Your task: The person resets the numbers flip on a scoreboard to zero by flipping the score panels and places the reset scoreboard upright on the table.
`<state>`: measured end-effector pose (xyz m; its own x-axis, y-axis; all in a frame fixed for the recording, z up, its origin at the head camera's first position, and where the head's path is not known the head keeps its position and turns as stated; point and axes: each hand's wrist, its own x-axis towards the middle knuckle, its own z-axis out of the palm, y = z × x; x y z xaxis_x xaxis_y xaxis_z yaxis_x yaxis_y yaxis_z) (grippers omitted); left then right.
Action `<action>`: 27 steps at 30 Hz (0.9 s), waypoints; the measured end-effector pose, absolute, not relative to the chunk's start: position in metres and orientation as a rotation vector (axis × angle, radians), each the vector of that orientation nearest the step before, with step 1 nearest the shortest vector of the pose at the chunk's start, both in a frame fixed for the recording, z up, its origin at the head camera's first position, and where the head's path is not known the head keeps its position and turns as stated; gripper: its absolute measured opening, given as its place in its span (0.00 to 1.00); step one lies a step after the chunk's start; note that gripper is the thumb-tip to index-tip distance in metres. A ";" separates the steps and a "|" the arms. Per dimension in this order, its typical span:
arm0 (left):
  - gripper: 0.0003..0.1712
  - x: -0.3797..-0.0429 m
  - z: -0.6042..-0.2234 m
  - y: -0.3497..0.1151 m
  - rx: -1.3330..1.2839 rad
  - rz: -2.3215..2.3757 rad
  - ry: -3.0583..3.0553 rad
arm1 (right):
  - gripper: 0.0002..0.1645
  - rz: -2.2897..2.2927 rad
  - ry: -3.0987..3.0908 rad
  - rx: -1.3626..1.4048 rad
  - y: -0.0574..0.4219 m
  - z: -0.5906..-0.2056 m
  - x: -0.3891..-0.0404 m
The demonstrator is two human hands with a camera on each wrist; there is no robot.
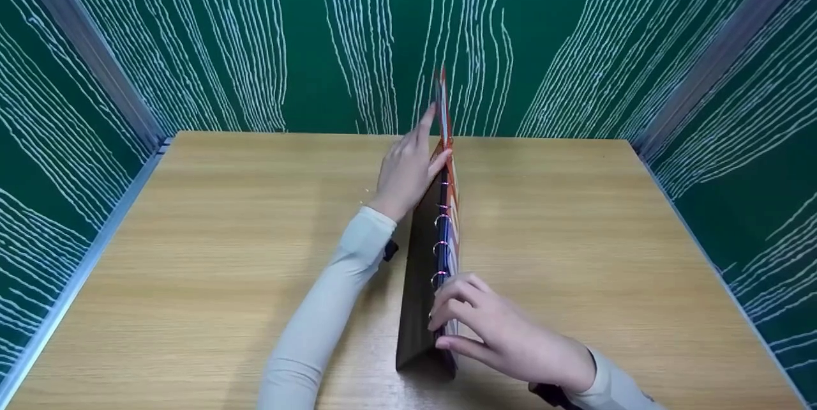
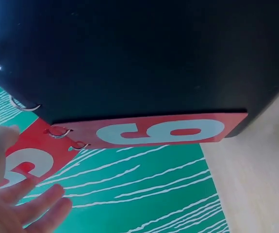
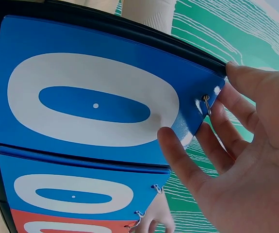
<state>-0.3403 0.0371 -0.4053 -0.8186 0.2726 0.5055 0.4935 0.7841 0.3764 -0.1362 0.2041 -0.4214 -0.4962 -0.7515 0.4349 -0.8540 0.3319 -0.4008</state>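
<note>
A tabletop flip scoreboard (image 1: 424, 269) with a black folding stand stands on the table, seen nearly edge-on. Metal rings along its top carry number cards. At its far end my left hand (image 1: 405, 170) holds a raised red number card (image 2: 30, 153) between thumb and fingers. Another red card (image 2: 173, 132) hangs on the back side. My right hand (image 1: 504, 327) grips the near top corner, thumb at the black edge and some fingers behind it. One fingertip lies over the large blue zero card (image 3: 93, 99). Smaller blue (image 3: 76, 194) and red zero cards (image 3: 66, 227) sit farther along.
The wooden table (image 1: 223, 237) extends on both sides of the scoreboard. Green walls (image 1: 415, 27) with wavy white lines enclose the back and sides, with metal posts (image 1: 708, 59) at the corners.
</note>
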 end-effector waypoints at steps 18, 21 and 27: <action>0.40 -0.340 -0.416 0.043 -0.670 -0.695 -2.646 | 0.08 0.891 -2.451 1.454 0.205 -0.422 -0.135; 0.40 -0.341 -0.418 0.043 -0.679 -0.697 -2.649 | 0.09 0.894 -2.428 1.467 0.205 -0.422 -0.135; 0.42 -0.342 -0.415 0.043 -0.688 -0.712 -2.667 | 0.09 0.887 -2.379 1.482 0.205 -0.422 -0.137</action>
